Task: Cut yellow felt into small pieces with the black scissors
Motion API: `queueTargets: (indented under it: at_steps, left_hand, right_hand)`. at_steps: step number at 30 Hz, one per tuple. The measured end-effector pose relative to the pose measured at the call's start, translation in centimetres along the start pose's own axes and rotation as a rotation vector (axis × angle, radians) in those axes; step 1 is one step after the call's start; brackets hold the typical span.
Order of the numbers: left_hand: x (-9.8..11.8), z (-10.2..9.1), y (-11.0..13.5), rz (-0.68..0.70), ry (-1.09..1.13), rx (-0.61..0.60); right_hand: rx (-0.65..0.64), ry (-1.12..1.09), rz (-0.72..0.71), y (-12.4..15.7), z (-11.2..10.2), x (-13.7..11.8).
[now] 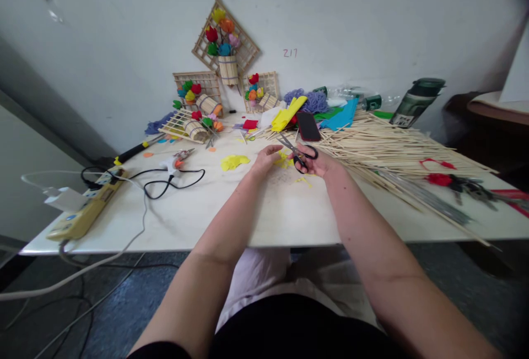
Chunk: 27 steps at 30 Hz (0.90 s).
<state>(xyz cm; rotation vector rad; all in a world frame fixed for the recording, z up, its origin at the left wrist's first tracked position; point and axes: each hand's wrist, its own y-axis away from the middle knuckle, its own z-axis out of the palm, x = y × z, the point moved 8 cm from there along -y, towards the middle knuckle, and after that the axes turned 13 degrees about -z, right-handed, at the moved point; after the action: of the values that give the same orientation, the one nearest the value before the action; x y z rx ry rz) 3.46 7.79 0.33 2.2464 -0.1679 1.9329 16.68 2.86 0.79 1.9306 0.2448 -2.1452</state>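
Observation:
My right hand (314, 162) grips a pair of scissors (311, 152) by the black handles, with the blades pointing up and left over the table. My left hand (265, 161) is just to the left, fingers loosely curved and apart, with no object visible in it. Small yellow scraps (283, 159) lie between the two hands, partly hidden by them. A thin yellow strip (303, 181) is on the table below the scissors. Left of my left hand rests a little pile of yellow pieces (235, 162).
Bamboo sticks (372, 141) cover the right side, with a phone (308, 126), yellow sheet (289, 114) and dark bottle (418, 103) behind. Lattice panels with colourful flowers (225, 31) lean on the wall. At left are a glue gun (171, 165), its cord and a power strip (88, 205).

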Motion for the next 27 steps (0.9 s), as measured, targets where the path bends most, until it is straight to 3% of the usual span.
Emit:
queueTargets:
  at_steps: [3,6,8,11,14,18,23,27]
  left_hand:
    - [-0.4,0.3,-0.2,-0.02,0.012,-0.057]
    - [-0.9,-0.2,-0.6,-0.058,-0.147,0.073]
    - [-1.0,-0.4,-0.8,-0.078,-0.313,0.168]
    - [-0.6,0.2,-1.1,-0.079,-0.594,0.214]
    - [-0.1,1.8,-1.2,-0.037,-0.811,0.179]
    - [0.4,4.9,-0.5,0.054,-0.927,0.072]
    - [1.2,7.9,1.2,0.19,-0.891,-0.076]
    - [2.3,7.9,0.1,0.221,-0.845,-0.021]
  right_hand:
    - [-0.019,0.002,0.023,0.0,0.2,0.3]
    - [-0.007,0.017,-0.035,-0.1,0.5,-0.2]
    - [0.073,0.028,-0.13,-0.3,0.0,-1.0]
    - [0.286,0.059,-0.306,-0.2,-1.9,-2.7]
    - [0.502,0.111,-0.391,0.3,-4.4,-3.7]
    - [0.675,0.145,-0.369,0.9,-6.7,-3.9]
    - [0.719,0.126,-0.36,1.1,-7.2,-3.8]
    - [0.709,0.094,-0.388,1.1,-7.0,-4.1]
